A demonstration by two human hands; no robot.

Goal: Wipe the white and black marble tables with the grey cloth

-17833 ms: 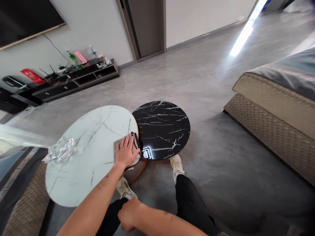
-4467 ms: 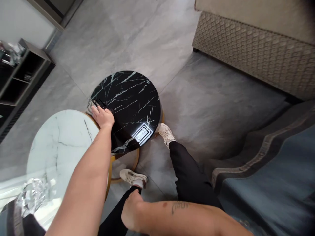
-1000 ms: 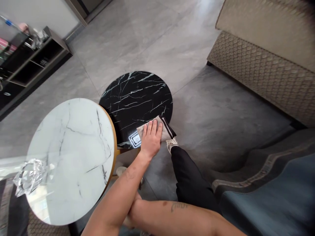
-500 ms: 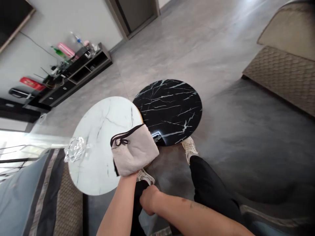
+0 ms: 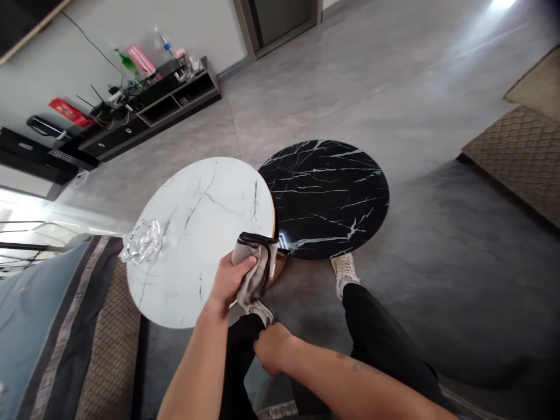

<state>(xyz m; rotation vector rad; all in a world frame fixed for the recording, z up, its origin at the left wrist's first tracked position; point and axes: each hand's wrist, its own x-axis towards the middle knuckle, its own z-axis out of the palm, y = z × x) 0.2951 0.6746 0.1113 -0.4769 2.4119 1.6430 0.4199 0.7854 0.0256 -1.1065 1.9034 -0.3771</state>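
Note:
My left hand [image 5: 231,277] is closed on a folded grey cleaning cloth [image 5: 254,262] with dark edging, thumb on top. It holds the cloth over the near right edge of a round white marble-patterned table [image 5: 205,204]. A crumpled clear glass-like dish [image 5: 146,240] sits at that table's left side. Beside the white top, and partly under it, stands a round black marble-patterned table [image 5: 328,198]. My right hand [image 5: 273,348] is curled into a fist by my left leg, with no object showing in it; its fingertips are hidden.
A low TV cabinet [image 5: 151,108] with bottles and cables stands along the wall. A sofa [image 5: 516,157] is at the right, and another seat with a blue cushion [image 5: 39,309] at the left. My shoes [image 5: 345,271] are close to the tables.
The cloth was spread flat over my left hand, hiding it; now it is folded and gripped, with the hand turned thumb-up. My right hand stays closed in nearly the same place. The view has shifted.

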